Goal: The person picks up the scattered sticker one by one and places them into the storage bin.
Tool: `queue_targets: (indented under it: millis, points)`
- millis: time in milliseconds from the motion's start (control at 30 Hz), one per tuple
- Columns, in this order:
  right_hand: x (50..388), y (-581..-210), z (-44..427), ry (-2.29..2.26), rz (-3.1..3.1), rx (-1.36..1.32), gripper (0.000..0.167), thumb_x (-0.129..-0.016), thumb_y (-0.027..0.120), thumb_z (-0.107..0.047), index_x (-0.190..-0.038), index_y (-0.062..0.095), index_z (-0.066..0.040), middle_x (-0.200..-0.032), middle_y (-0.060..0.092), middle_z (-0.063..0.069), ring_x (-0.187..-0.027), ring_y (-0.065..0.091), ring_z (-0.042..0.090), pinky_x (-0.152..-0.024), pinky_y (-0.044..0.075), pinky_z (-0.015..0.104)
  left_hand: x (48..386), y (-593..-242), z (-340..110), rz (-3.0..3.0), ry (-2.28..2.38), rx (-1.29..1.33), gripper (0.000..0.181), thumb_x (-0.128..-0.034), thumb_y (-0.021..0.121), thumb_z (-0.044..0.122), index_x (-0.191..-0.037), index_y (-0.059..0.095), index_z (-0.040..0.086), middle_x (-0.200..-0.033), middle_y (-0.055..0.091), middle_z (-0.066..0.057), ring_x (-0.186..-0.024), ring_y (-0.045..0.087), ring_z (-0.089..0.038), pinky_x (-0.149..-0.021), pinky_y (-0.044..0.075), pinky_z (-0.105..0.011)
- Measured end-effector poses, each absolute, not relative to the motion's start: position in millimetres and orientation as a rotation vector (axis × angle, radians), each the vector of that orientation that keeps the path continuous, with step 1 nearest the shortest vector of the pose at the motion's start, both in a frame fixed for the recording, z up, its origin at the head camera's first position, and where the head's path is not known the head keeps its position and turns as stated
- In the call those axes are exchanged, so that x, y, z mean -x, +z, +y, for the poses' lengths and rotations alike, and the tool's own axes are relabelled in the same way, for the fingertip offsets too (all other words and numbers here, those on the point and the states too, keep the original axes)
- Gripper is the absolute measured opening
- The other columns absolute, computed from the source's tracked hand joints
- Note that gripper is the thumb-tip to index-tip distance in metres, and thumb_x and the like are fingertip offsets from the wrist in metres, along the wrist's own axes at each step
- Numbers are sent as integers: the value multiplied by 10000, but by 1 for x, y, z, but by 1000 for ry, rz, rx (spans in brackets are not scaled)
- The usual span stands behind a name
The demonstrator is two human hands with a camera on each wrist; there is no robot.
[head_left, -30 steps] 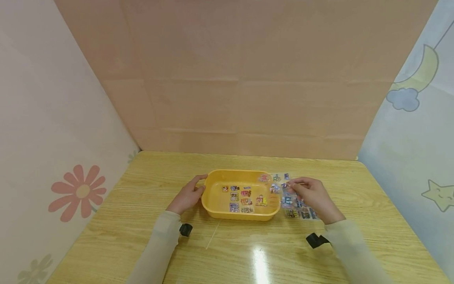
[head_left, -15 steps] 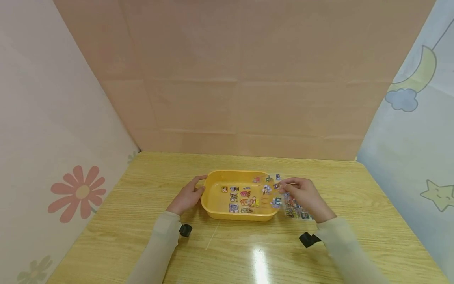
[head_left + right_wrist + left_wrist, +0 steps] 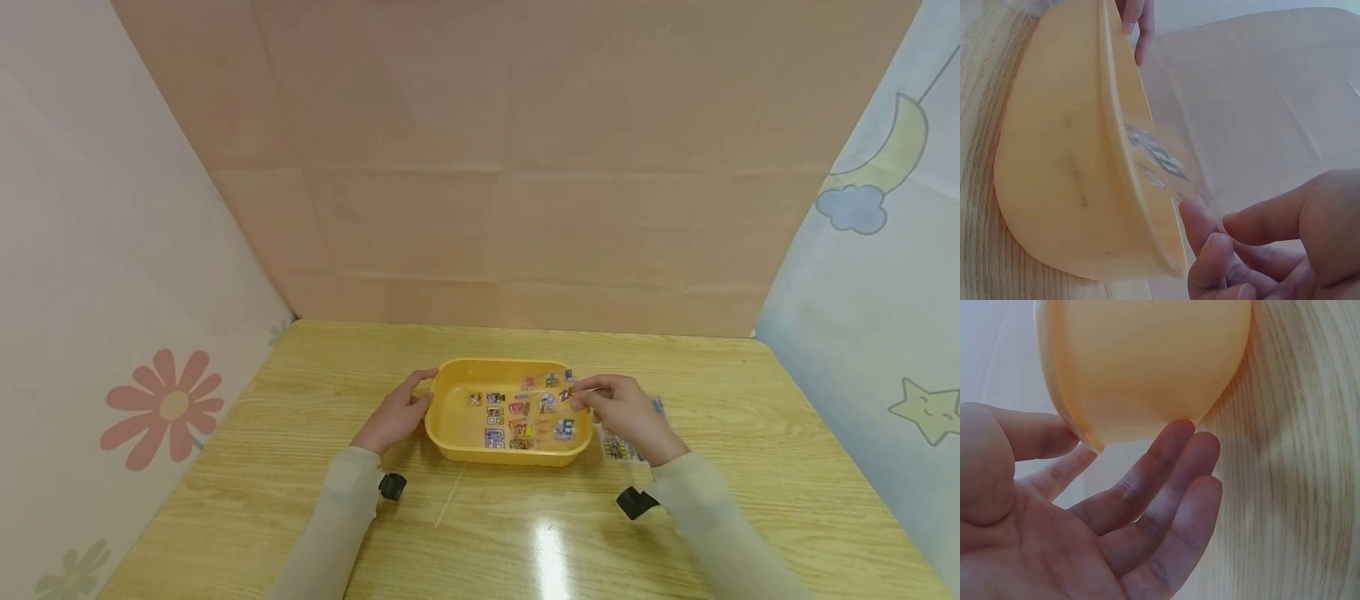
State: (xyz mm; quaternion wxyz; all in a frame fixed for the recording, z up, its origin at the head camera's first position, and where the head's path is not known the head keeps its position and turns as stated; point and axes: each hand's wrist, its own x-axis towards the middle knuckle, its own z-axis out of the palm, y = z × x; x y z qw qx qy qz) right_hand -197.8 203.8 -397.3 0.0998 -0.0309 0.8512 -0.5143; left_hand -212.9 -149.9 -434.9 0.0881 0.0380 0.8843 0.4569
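A yellow tray [image 3: 506, 457] stands on the table with several stickers [image 3: 495, 417] inside it. My left hand [image 3: 395, 417] holds the tray's left end; in the left wrist view the thumb and index finger of the left hand [image 3: 1104, 500] pinch the rim [image 3: 1063, 412] while other fingertips touch the wall. My right hand [image 3: 626, 412] pinches a clear sticker sheet [image 3: 547, 404] by its right edge, over the tray's right part. In the right wrist view, thumb and index of the right hand [image 3: 1260, 244] hold the sheet [image 3: 1160, 156], which passes behind the rim.
Another sticker sheet [image 3: 618, 448] lies on the table right of the tray, partly under the right hand. A thin pale strip [image 3: 450, 497] lies in front of the tray. Walls rise behind and on both sides.
The right hand has moved left, carrying the clear sheet from the tray's right edge further over the tray. More of the sheet on the table shows. The left hand and tray have stayed put.
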Motion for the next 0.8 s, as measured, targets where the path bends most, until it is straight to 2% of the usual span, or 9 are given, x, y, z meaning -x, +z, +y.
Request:
queue_targets:
  millis: [100,233,433,667,733,800]
  points:
    - [198,-398,200,-1515,2523,101,300,-1035,500,-120,-1274,628,9,-1054,729,107,-793,587,218,-654,496,365,213,-435,-150,2634,1357,-114,463,-1064,489,263,-1520,415,290,-1207,650,-124,-911,619,-208,-785,489,-367]
    - [197,-399,195,-1488,2530,112,309,-1025,515,-109,-1288,618,15,-1056,727,116,-794,595,205,-717,509,404,212,-435,-150,2633,1359,-115,461,-1067,484,260,-1522,415,282,-1172,657,-133,-894,616,-212,-766,485,-364]
    - [195,-398,190,-1416,2558,118,339,-1021,539,-137,-1330,604,-15,-1064,726,89,-813,601,200,-729,501,401,212,-435,-149,2628,1363,-104,457,-1066,483,256,-1519,422,273,-1230,643,-134,-937,628,-215,-795,493,-373]
    - [196,-400,185,-1383,2609,192,361,-1013,528,-114,-1342,587,20,-1049,728,105,-929,680,237,-792,553,418,211,-433,-149,2627,1354,-101,463,-1063,487,247,-1521,419,262,-1224,639,-150,-929,613,-214,-792,491,-379]
    - [195,-400,184,-1368,2622,200,360,-1011,519,-106,-1341,587,20,-1043,728,96,-937,684,222,-801,557,410,210,-433,-149,2629,1349,-102,462,-1063,488,249,-1520,420,264,-1210,641,-148,-926,610,-213,-793,490,-382]
    - [196,-401,184,-1362,2628,192,358,-1005,522,-102,-1338,595,8,-1037,729,83,-880,672,203,-751,546,381,210,-433,-149,2633,1342,-102,461,-1063,488,250,-1519,421,266,-1192,645,-145,-922,610,-213,-791,489,-382]
